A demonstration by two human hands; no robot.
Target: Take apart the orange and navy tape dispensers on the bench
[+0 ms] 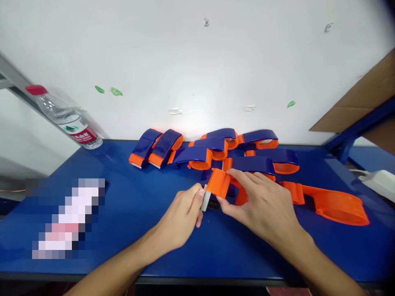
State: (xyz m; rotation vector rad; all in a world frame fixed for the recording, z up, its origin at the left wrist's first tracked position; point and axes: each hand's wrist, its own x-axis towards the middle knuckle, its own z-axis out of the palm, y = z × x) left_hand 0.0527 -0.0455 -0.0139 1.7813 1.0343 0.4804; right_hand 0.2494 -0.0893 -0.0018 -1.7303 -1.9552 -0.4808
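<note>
Between both hands is an orange tape dispenser (219, 183) with a pale serrated blade (206, 201) at its front end. My left hand (184, 207) is closed, thumb and fingers pinching the blade. Around the dispenser's body, the thumb and fingers of my right hand (262, 199) are closed, and its palm hides part of the orange loop. Just behind lie several blue-and-orange tape dispensers (194, 154). To the right of my right hand an all-orange dispenser piece (338, 201) lies on the blue table (148, 230).
A plastic water bottle (72, 119) with a red cap leans at the back left. A pixelated flat object (69, 220) lies on the left of the table. The white wall (197, 61) closes off the back. Cardboard (361, 94) and a white device (379, 185) are at the right.
</note>
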